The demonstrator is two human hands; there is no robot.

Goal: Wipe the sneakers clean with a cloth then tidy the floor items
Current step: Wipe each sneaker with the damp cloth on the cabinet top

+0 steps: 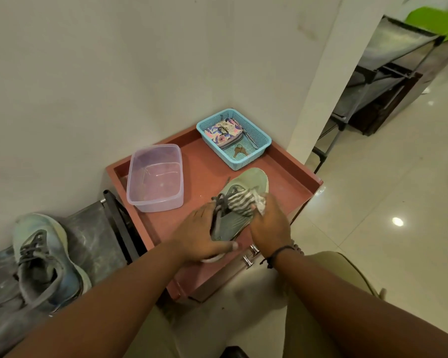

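On a red tray point(290, 174), the left hand point(202, 237) grips the heel of a green sneaker point(246, 187). At its 3 o'clock, the right hand point(269, 223) presses a bunched striped cloth point(243, 202) against the laces.

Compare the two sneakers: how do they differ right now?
The sneaker on the red tray is gripped by the left hand while the right hand presses a striped cloth on it; the sneaker on the shelf lies untouched, looking dustier. Both are grey-green with dark laces.
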